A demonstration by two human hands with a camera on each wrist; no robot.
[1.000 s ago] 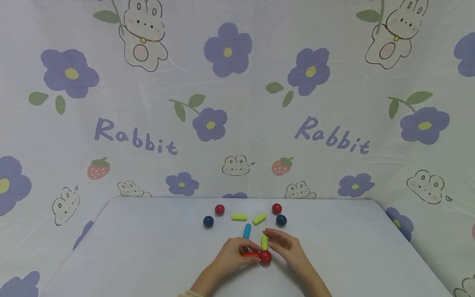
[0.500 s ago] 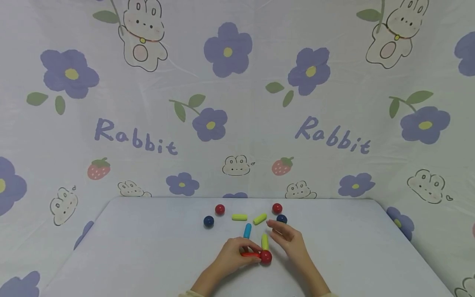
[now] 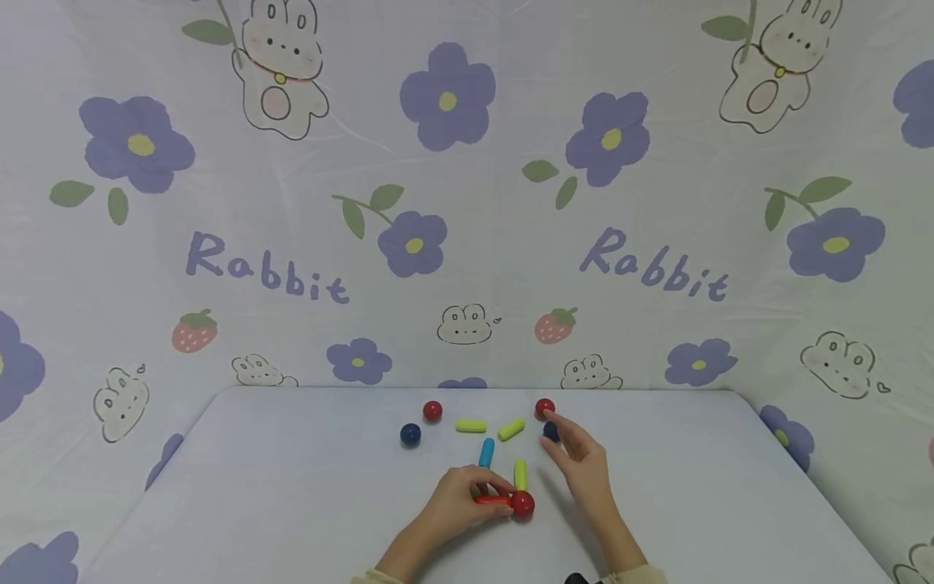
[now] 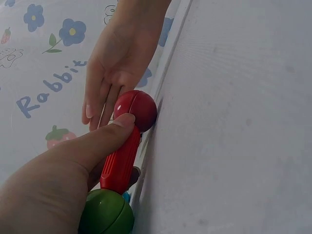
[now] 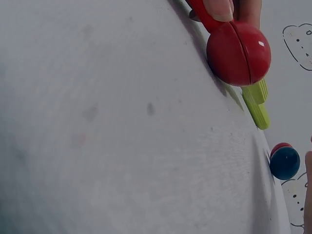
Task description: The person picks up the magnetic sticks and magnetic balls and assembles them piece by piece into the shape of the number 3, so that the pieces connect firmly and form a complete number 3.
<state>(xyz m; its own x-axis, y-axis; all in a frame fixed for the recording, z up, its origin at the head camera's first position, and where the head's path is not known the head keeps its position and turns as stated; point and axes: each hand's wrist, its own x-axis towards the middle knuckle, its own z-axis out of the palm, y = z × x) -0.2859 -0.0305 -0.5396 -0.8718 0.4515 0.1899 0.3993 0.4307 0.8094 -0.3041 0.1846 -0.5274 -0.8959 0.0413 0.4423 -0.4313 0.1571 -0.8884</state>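
Note:
My left hand [image 3: 461,496] pinches a red rod [image 4: 119,163] between thumb and fingers. A red ball [image 3: 522,505] joins one end of that rod, and a green ball [image 4: 106,212] the other, mostly behind the hand in the head view. From the red ball a yellow-green rod [image 3: 520,474] extends away from me. A blue rod [image 3: 486,453] lies just beyond the left hand, its near end hidden. At the right, my right hand [image 3: 589,474] has thumb and index spread around a dark blue ball [image 3: 550,432]; in the right wrist view a gap shows between fingers and ball [image 5: 285,163].
Farther back on the white table [image 3: 292,487] lie two loose yellow-green rods [image 3: 470,426], a red ball [image 3: 433,411] and a dark blue ball [image 3: 411,435] to the left. Another red ball [image 3: 544,408] sits behind the right fingertips. A patterned cloth [image 3: 496,203] hangs behind the table.
My right hand has left the yellow-green rod and moved away and to the right, over to the dark blue ball. The left hand keeps its grip in the same place.

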